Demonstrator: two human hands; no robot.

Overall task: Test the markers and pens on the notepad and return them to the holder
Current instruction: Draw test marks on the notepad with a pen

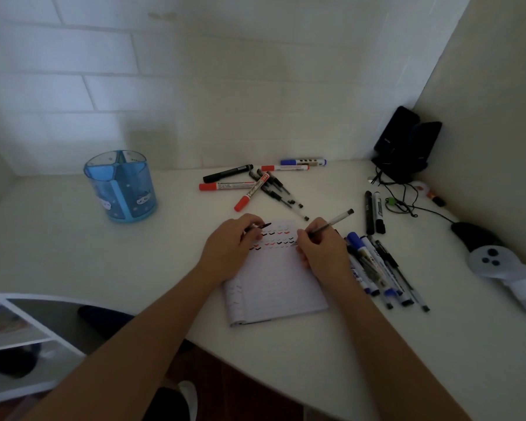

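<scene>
Two pen heaps [257, 185] [383, 268] flank notepad [274, 287]; holder [120, 186] far left.

You've got a see-through blue plastic holder [120, 186], glossy, on a smooth matt white desk [58, 253]. Your notepad [274, 287] is lined matt paper, and that pen [331, 223] has a clear plastic barrel.
</scene>
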